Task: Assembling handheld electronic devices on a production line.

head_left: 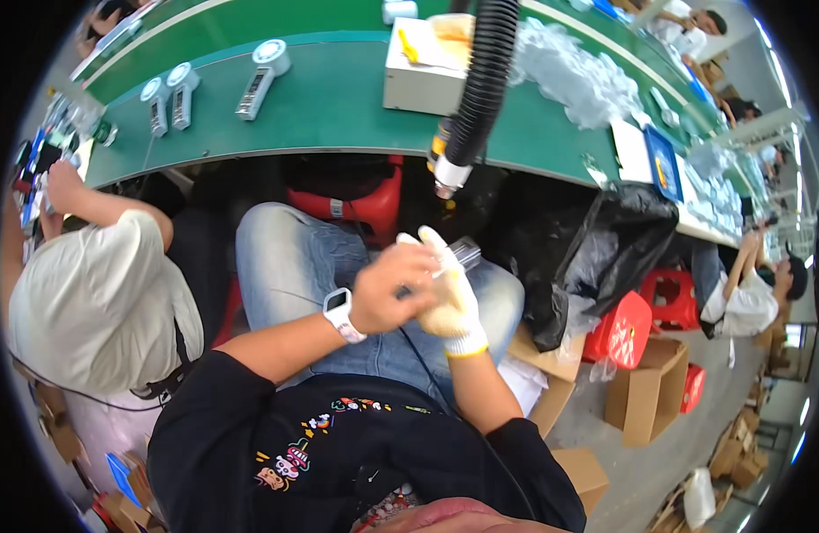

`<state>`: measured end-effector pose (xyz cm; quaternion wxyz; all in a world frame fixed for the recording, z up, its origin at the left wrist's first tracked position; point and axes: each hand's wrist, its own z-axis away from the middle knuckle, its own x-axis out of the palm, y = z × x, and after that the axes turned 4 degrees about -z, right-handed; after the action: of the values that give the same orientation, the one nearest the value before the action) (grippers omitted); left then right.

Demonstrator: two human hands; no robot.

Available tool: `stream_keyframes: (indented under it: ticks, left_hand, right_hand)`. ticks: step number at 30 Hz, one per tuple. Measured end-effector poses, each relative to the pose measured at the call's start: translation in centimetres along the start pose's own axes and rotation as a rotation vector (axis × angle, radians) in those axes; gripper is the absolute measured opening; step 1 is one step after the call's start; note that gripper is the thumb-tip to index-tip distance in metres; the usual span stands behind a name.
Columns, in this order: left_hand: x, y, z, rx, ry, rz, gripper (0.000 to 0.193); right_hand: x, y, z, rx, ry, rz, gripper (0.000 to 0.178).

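Observation:
Over my lap, my left hand [393, 286] is bare, with a white watch [340, 314] on its wrist. Its fingers are curled against the palm side of my right hand, and whatever they hold, if anything, is hidden. My right hand [454, 306] wears a white knit glove with a yellow cuff edge; its fingers stretch up, partly covered by the left hand. A shiny silvery piece [465, 253] shows just beyond the gloved hand, by my thigh; I cannot tell whether the glove touches it.
A black ribbed hose [485, 84] hangs ahead. On the green bench [338, 120] stand several white handheld devices [257, 80], a pale box [418, 78] and a heap of clear plastic bags [573, 75]. A black bag [596, 258], red stools [618, 329] and cartons [647, 391] lie right. A co-worker [103, 302] sits left.

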<state>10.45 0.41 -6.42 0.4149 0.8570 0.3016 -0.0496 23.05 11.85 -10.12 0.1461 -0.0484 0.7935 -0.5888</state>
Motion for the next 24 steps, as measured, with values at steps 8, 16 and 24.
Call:
stream_keyframes:
  ticks: [8,16,24]
  left_hand:
    - [-15.7,-9.6,-7.5,-0.177,0.52,-1.013,0.055]
    - [-22.9,-18.7,-10.0,-0.636,0.543,-0.749,0.051]
    - [0.6,-4.9,-2.5,-0.777,0.384,0.512,0.039]
  right_hand:
    - [3.0,-5.5,-3.7,0.03,-0.743,-0.164,0.062]
    - [0.7,-4.5,-1.3,0.346,-0.687,-0.377,0.07]
    - [-0.7,-4.4,0.4,-0.021,-0.518,0.132,0.065]
